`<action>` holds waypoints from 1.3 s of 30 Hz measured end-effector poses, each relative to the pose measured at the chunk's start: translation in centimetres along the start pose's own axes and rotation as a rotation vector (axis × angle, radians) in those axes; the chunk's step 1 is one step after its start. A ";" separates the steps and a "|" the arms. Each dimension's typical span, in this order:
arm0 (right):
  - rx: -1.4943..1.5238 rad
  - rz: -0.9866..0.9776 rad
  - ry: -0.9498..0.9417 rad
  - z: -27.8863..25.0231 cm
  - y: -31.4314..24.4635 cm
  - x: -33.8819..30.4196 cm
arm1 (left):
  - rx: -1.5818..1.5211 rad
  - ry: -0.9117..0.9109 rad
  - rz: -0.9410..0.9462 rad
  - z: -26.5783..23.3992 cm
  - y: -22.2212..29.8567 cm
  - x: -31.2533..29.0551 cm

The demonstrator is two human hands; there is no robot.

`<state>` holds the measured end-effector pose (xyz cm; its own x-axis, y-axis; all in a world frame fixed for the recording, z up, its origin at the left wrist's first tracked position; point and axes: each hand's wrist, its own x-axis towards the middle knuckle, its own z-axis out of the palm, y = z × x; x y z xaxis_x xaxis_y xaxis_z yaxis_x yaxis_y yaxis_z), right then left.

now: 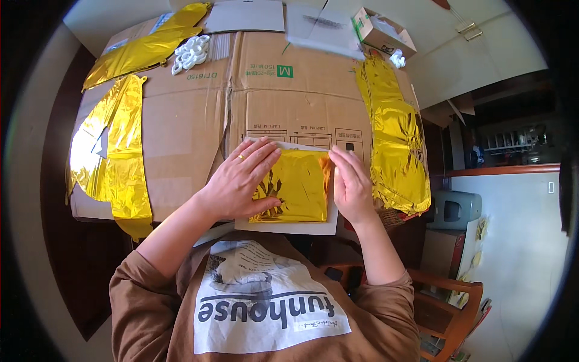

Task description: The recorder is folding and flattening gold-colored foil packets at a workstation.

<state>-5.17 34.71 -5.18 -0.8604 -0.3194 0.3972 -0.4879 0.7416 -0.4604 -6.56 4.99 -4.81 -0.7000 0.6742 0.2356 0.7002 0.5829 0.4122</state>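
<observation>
A folded sheet of shiny gold foil, which looks like a flat foil balloon, lies on a white card at the table's near edge. My left hand rests flat over the foil's left side, fingers stretched and thumb apart. Along the right side, my right hand is turned partly on edge, its fingers extended and fingertips touching the foil's upper right corner. A narrow orange-gold fold runs down that side. The right thumb is mostly hidden.
Cardboard covers the table. More gold foil pieces lie at far left, left and right. White rings, white boards and a small open box sit at the back. A wooden chair stands at right.
</observation>
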 end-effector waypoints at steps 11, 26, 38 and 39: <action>0.034 -0.004 -0.092 0.5 2.2 4.2 | 0.063 -0.019 0.004 -1.1 -2.3 1.5; -0.309 0.013 -0.391 1.6 -1.1 2.1 | 0.103 -0.007 0.026 -0.4 -2.2 1.2; 0.110 0.072 -0.132 -1.8 1.4 1.8 | 0.169 -0.084 -0.015 -0.3 -1.7 1.0; 0.066 0.088 -0.148 -2.4 1.7 1.5 | 0.175 -0.088 -0.017 -0.3 -1.6 1.0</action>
<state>-6.88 36.90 -3.41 -0.9100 -0.3420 0.2344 -0.4144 0.7320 -0.5408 -8.41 4.58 -4.94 -0.7024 0.6959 0.1493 0.7074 0.6596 0.2539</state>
